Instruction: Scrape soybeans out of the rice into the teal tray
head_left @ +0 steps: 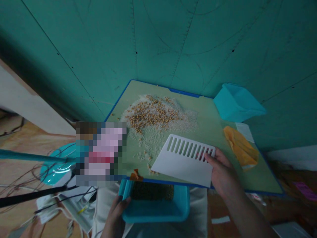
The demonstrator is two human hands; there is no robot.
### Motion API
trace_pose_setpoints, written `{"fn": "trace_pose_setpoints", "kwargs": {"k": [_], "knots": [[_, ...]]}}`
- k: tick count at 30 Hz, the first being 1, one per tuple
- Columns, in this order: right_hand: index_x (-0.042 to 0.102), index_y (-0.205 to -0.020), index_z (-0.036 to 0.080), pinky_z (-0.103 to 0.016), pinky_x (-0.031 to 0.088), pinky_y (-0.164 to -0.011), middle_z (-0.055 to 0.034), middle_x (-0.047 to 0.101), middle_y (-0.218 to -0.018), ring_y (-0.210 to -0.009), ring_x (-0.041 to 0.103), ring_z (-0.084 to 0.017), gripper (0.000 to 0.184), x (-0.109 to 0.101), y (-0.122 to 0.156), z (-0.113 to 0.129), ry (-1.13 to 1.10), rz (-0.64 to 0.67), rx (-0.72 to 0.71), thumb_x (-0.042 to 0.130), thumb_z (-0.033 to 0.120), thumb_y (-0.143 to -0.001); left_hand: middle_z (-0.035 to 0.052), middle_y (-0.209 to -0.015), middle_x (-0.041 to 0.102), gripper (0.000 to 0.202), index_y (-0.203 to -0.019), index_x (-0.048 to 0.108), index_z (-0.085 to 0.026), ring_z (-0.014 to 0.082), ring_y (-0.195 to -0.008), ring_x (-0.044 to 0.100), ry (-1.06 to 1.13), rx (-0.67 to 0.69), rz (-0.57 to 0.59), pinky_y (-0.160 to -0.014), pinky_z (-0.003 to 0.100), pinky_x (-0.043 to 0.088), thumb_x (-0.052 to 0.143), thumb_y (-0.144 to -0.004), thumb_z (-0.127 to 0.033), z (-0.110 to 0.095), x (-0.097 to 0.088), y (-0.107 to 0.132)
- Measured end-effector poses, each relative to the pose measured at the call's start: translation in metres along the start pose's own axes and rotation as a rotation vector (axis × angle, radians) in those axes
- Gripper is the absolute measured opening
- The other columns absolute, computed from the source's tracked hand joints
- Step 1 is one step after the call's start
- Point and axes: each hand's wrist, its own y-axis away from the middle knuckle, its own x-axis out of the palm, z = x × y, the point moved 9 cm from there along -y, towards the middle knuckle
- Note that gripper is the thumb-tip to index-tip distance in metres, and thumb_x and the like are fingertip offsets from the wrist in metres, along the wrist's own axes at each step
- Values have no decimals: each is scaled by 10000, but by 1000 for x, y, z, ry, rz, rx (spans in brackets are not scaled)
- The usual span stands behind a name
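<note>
My right hand grips the right end of a white plastic scraper with a row of slots along its upper side. The scraper lies low over the front of the green tabletop. Left of it, a pile of white grains like rice is spread out, with round tan beans on top. Loose grains and a few beans trail toward the scraper. Below the table's front edge, my left hand is closed on the left rim of a teal plastic bin. Dark green grains cover part of its bottom.
A second teal bin stands at the table's back right, near an orange cloth-like piece. A small orange scrap lies at the front edge. Pixelation hides an item at left. Cables and a teal stool are beyond it; a green wall rises behind.
</note>
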Motion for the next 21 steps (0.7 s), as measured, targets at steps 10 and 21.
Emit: {"fn": "trace_pose_setpoints", "kwargs": {"k": [10, 21], "knots": [[623, -932, 261, -352, 490, -696, -5, 719, -799, -705, 659, -206, 246, 11, 2, -5, -41, 74, 26, 706, 270, -702, -39, -470, 687, 240, -495, 683, -313, 377, -781, 684, 39, 16, 98, -470, 342, 527, 854, -341, -380, -19, 29, 12], [631, -949, 229, -374, 495, -743, -47, 728, -862, -793, 675, -235, 309, 13, 4, -14, -63, 73, 89, 740, 297, -668, -68, -535, 722, 219, -474, 697, -312, 221, -502, 646, 30, 30, 83, -416, 253, 474, 864, -369, -408, -2, 14, -12]]}}
